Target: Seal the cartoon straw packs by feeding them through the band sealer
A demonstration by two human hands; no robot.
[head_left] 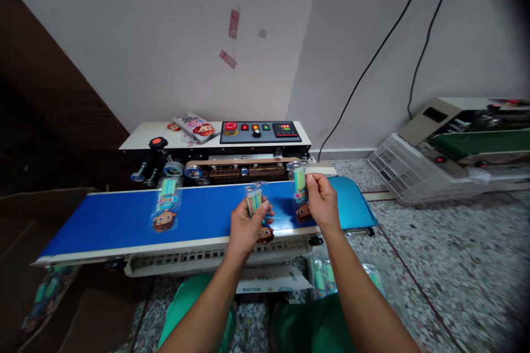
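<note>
My left hand (247,227) is closed around a clear packet of striped sticks (254,202) with a cartoon face, over the front part of the blue conveyor belt (211,215). Fingers pinched, my right hand (323,202) grips the right edge of another packet (300,190) with pale green sticks, upright against the sealing machine's band at the back of the belt. Farther left, a third packet (167,204) lies on the belt beside the metal rollers.
The sealing machine's control panel (260,132) stands behind the belt, with a stack of packaging (194,127) to its left. A white crate (403,171) is at right. Below are a bag of packets (325,276) and a cardboard box (99,309).
</note>
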